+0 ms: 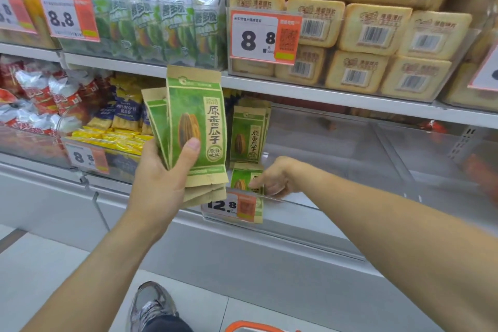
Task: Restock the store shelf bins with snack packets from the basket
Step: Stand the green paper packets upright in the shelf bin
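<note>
Packet type: I judge the green-and-kraft sunflower seed packets [195,127] light, flat and crinkly, with loose contents that shift; the stiff sealed edges look like the safest place to take hold.
Surface: likely smooth paper film, so a fanned stack may slide apart unless pinched firmly.
Left hand [159,180]: closed round the lower part of a fan of several packets, thumb pressed across the front one, held up in front of the shelf.
Right hand [272,180]: fingers curled, pinching one packet [244,179] at its edge, low inside the clear bin [350,159].
Bin contents: a few packets [246,135] already stand upright at its left end; the rest is unfilled.
Basket [258,327]: only an orange rim shows at the bottom edge.
Price tag [231,206]: clipped on the bin front, just below the right hand.
</note>
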Motion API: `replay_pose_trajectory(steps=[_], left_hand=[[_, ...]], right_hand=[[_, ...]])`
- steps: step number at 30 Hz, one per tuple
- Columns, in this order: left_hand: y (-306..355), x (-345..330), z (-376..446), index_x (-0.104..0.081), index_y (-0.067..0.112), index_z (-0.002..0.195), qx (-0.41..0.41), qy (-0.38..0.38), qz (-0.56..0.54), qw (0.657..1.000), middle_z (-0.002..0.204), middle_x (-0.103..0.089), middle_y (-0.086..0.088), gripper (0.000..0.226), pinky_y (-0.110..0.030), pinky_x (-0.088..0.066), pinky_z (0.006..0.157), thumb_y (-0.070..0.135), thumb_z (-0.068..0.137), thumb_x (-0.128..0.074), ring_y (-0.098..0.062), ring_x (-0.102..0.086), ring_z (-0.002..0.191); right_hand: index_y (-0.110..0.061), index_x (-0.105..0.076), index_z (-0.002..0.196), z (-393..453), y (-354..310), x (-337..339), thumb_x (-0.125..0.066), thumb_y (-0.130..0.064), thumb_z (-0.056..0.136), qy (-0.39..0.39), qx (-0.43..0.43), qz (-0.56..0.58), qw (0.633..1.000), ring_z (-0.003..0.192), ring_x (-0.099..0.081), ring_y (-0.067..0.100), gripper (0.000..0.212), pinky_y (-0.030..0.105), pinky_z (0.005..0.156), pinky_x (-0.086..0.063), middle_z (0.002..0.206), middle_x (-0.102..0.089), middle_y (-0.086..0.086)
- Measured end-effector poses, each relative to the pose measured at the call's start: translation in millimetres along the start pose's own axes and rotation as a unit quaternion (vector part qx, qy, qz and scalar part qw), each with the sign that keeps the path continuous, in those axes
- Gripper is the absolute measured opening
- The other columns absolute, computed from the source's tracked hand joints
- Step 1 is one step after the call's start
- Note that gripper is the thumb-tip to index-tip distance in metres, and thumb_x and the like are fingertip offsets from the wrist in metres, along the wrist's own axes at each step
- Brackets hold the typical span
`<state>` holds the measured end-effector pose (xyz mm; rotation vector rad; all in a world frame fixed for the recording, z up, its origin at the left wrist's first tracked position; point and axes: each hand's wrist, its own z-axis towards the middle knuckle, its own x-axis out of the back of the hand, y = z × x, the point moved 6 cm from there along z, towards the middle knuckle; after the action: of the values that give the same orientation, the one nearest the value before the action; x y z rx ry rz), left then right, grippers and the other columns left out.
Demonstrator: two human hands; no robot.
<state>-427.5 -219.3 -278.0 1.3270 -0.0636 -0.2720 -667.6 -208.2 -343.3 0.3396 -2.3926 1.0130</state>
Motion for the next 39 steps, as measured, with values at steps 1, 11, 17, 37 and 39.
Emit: replay_pose_trajectory(steps=[1,11,17,37,39], left_hand=[[-1.4,1.3,0.2,-0.055,0.017,0.126,-0.001,-0.001,0.004,1.0,0.115,-0.072,-0.001,0.057,-0.048,-0.055,0.091,0.046,0.079,-0.069,-0.019,-0.071,0.103],[-3.7,-2.7,-1.1,-0.055,0.019,0.124,-0.004,0.01,0.023,1.0,0.11,-0.072,0.008,0.057,-0.025,-0.057,0.081,0.046,0.076,-0.068,-0.006,-0.07,0.098],[-5.9,-9.4,-0.2,-0.054,0.021,0.126,0.003,0.012,0.018,1.0,0.112,-0.071,0.01,0.057,-0.035,-0.056,0.09,0.044,0.076,-0.069,-0.007,-0.069,0.101],[-5.9,-29.1,-1.5,-0.053,0.016,0.127,0.006,-0.017,-0.018,1.0,0.113,-0.071,0.003,0.058,-0.016,-0.056,0.069,0.039,0.076,-0.069,-0.006,-0.071,0.095],[-6.4,-28.5,-1.1,-0.053,0.016,0.127,0.004,-0.018,-0.016,1.0,0.113,-0.071,0.004,0.06,-0.019,-0.057,0.073,0.041,0.074,-0.069,-0.006,-0.071,0.096]], right_hand=[[-0.003,-0.061,0.121,3.7,-1.5,-5.3,-0.075,-0.017,0.089,-0.006,-0.001,-0.006,1.0,0.104,-0.068,0.023,0.037,0.033,0.088,-0.054,0.119,-0.071,0.014],[-0.011,-0.053,0.104,14.0,-28.5,19.2,-0.086,-0.01,0.076,0.155,0.157,0.072,0.973,0.099,-0.067,0.023,0.043,0.033,0.077,-0.059,0.111,-0.067,0.006],[-0.008,-0.049,0.116,21.9,-36.4,39.9,-0.087,-0.028,0.075,0.327,0.229,0.012,0.917,0.093,-0.061,0.021,0.059,0.028,0.071,-0.047,0.102,-0.06,0.004],[-0.015,-0.057,0.086,30.9,-38.2,44.8,-0.083,-0.029,0.08,0.26,0.203,0.129,0.935,0.074,-0.075,0.025,0.03,0.042,0.065,-0.064,0.088,-0.073,0.01],[-0.016,-0.055,0.089,30.4,-35.2,48.3,-0.086,-0.03,0.077,0.255,0.207,0.135,0.935,0.077,-0.074,0.024,0.036,0.042,0.068,-0.063,0.091,-0.071,0.008]])
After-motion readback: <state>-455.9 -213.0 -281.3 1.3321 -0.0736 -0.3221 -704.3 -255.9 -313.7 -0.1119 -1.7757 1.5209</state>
